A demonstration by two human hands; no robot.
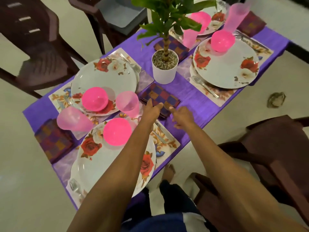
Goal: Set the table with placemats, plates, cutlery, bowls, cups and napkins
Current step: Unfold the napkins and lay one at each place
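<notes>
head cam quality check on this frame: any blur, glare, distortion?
Head view: wide-angle bend, the table edges splay outward; far corner smeared, the pink cup there streaks; the checked napkin under both hands is fairly sharp; the left hand and right hand are slightly soft; lighting flat and dim, shadows faint; the pink bowls look oversaturated, nearly glowing; no hard glare on the plates.

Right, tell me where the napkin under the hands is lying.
In the head view the checked napkin lies mid-table on the purple cloth, just in front of the white plant pot, right of a pink cup.
</notes>
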